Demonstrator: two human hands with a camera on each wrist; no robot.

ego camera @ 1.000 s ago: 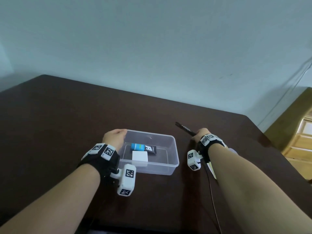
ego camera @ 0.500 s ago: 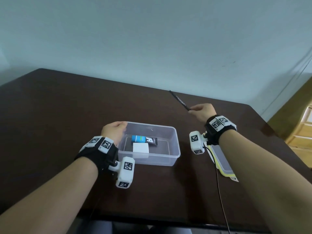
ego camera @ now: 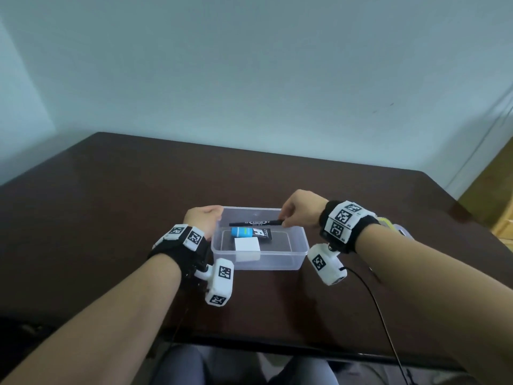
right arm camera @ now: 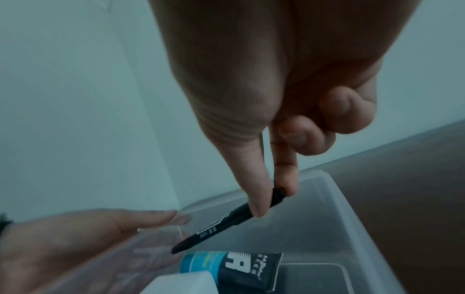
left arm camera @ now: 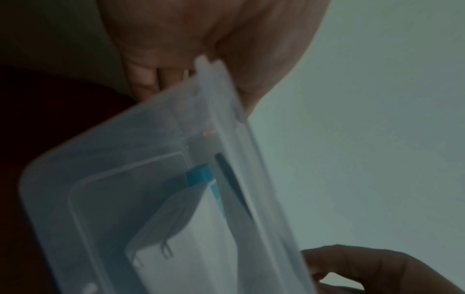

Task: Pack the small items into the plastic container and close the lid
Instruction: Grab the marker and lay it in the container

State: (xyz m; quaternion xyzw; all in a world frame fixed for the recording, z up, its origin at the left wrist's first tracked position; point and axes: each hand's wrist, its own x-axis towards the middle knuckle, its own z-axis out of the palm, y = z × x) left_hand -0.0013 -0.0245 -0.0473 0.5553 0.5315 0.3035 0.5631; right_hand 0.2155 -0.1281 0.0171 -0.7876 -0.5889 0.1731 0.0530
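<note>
- the left hand (ego camera: 204,222) sits at the left end of the plastic container (ego camera: 297,245), thumb over the rim and fingers against the outer wall, so it grips the container and steadies it on the dark table (ego camera: 111,204).
- just right of that hand, inside the container, a white block (ego camera: 247,243) lies nearest the person; beyond it lies a tube (ego camera: 251,232) with a blue end and a black end, its length running left to right.
- above the tube hangs the black pen (ego camera: 254,222), held by its right end and not yet resting on anything that i can make out. its long axis runs left-right, about parallel to the container's long side, with the free tip pointing toward the left hand.
- the right hand (ego camera: 298,208) is over the container's far right part, thumb and forefinger pinching the pen's end while the other fingers curl in, as the right wrist view shows.
- the relation that matters: the pen lies leftward and downward from the right hand, its tip tilted lower in the right wrist view. i judge it should fit lengthwise along the far wall, beyond the tube, if it is lowered without turning.
- right of the right wrist, a lid (ego camera: 399,232) with a yellow-green edge peeks out on the table, mostly hidden; the right hand is nearer to it.
</note>
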